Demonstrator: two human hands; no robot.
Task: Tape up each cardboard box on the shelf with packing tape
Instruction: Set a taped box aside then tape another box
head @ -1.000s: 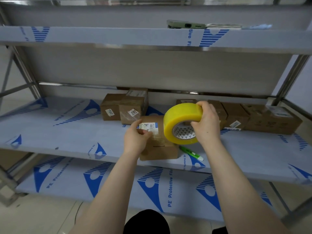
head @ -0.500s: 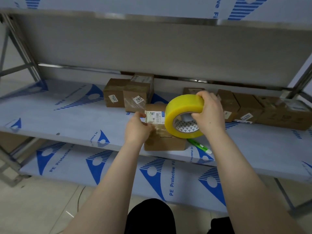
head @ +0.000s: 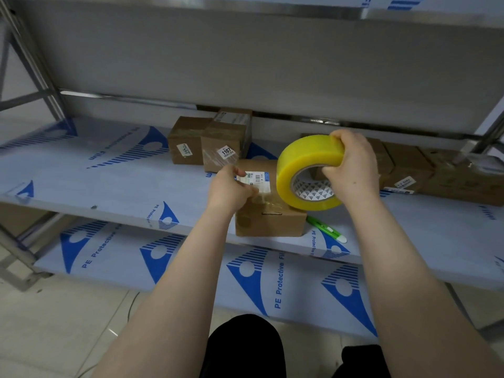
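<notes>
A small cardboard box [head: 270, 222] with a white label sits near the front edge of the middle shelf [head: 109, 186]. My right hand [head: 351, 165] grips a big yellow roll of packing tape [head: 305, 170] just above the box's right side. My left hand [head: 231, 189] pinches the clear free end of the tape over the box's top left. Clear tape stretches from my left fingers toward the roll. Two boxes [head: 207, 143] stand behind at the left. A row of several boxes [head: 425, 170] lines the back right, partly hidden by my right hand.
A green and white cutter [head: 326, 229] lies on the shelf just right of the box. A lower shelf [head: 191, 268] juts out below, toward me. Metal uprights [head: 32, 69] stand at the left and right. The upper shelf's underside hangs close overhead.
The view has tilted down and drawn nearer. My left hand has drawn the tape end a little away from the roll, over the box top. The roll stays in my right hand.
</notes>
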